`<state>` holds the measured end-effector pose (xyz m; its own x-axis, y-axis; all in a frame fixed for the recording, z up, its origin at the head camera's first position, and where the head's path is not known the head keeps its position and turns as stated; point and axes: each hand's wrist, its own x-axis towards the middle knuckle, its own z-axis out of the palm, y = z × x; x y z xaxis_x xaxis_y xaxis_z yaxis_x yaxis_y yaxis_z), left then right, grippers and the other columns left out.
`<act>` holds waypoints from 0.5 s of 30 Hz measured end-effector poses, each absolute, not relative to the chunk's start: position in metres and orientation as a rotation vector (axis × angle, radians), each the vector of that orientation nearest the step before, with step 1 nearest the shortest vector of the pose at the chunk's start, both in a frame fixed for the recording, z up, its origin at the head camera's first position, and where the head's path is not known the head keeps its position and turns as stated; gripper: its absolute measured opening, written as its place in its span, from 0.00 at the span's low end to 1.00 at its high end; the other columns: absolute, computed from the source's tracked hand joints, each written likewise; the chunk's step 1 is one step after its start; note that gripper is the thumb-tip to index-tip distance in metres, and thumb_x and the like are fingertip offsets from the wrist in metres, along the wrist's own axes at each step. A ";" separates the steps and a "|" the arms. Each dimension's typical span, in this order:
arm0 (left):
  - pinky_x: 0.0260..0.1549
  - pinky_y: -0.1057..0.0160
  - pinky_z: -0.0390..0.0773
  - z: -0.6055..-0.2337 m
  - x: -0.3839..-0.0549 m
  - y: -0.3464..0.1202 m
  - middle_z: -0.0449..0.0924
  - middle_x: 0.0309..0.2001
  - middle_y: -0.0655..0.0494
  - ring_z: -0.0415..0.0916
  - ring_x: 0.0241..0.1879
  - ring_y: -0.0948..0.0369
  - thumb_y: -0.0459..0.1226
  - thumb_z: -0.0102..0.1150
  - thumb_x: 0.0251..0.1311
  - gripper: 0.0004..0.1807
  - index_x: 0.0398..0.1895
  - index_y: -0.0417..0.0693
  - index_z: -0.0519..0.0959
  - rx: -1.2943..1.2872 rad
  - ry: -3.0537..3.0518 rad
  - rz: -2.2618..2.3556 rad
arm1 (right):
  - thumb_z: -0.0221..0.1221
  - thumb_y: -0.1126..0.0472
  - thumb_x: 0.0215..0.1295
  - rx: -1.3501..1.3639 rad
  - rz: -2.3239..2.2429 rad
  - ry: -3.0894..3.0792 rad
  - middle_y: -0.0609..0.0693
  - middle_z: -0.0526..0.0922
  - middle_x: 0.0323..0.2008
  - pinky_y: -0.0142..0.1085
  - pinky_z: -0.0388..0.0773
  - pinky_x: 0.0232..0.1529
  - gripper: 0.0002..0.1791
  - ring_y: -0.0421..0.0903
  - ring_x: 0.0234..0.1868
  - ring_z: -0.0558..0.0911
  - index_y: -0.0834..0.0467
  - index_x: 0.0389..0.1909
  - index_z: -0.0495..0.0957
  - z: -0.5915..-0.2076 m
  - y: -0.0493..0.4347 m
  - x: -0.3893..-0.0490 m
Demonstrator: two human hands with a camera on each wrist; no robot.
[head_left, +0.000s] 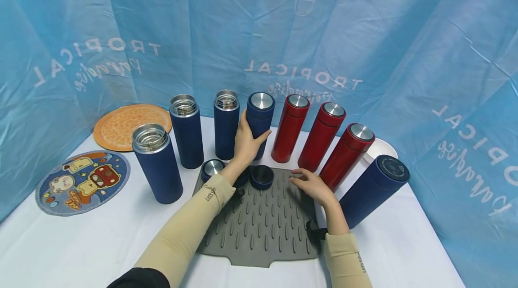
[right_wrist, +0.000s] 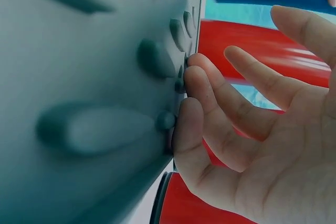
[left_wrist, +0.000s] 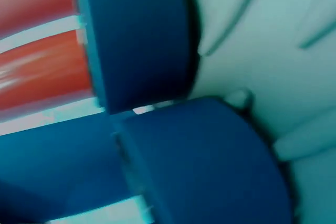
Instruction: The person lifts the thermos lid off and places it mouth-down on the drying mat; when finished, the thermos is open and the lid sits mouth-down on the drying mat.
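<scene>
My left hand (head_left: 247, 143) grips a navy blue vacuum flask (head_left: 260, 114) with a steel-topped lid, upright behind the grey ridged mat (head_left: 259, 229). At the mat's back edge lie navy lids: one steel-topped lid (head_left: 213, 168), one showing its dark side (head_left: 262, 176), and another partly hidden by my left wrist. Two lids (left_wrist: 142, 40) fill the left wrist view, where the left hand does not show. My right hand (head_left: 313, 185) holds nothing. In the right wrist view its fingers (right_wrist: 197, 85) are slightly bent, with some tips at the mat's edge.
Left of my left hand stand three lidless navy flasks (head_left: 158, 166). Three lidded red flasks (head_left: 321, 137) stand to the right, then a navy one (head_left: 374, 189) with a dark printed top. An orange round mat (head_left: 129, 121), a cartoon mat (head_left: 82, 182) and a white dish (head_left: 380, 149) lie farther out.
</scene>
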<state>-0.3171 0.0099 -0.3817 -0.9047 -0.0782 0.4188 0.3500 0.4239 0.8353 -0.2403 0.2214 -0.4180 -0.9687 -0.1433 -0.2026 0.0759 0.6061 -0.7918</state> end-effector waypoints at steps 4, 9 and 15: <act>0.61 0.46 0.61 -0.370 -0.304 0.003 0.56 0.67 0.44 0.59 0.64 0.49 0.47 0.65 0.52 0.50 0.71 0.47 0.43 -0.301 -2.174 -1.513 | 0.54 0.51 0.64 -0.050 -1.296 2.584 0.57 0.75 0.52 0.48 0.74 0.50 0.25 0.52 0.50 0.75 0.59 0.59 0.69 -0.418 0.221 -0.240; 0.57 0.47 0.66 -0.359 -0.284 -0.008 0.63 0.63 0.44 0.65 0.61 0.50 0.42 0.68 0.49 0.49 0.69 0.48 0.47 -0.402 -2.031 -1.552 | 0.54 0.51 0.64 -0.059 -1.318 2.576 0.57 0.75 0.52 0.49 0.74 0.49 0.25 0.51 0.49 0.76 0.59 0.59 0.69 -0.416 0.220 -0.238; 0.57 0.47 0.67 -0.357 -0.260 -0.024 0.64 0.62 0.43 0.66 0.60 0.49 0.39 0.71 0.45 0.49 0.68 0.48 0.51 -0.424 -2.005 -1.543 | 0.54 0.53 0.64 -0.136 -1.348 2.596 0.57 0.77 0.50 0.48 0.75 0.47 0.25 0.51 0.47 0.77 0.60 0.59 0.69 -0.412 0.219 -0.237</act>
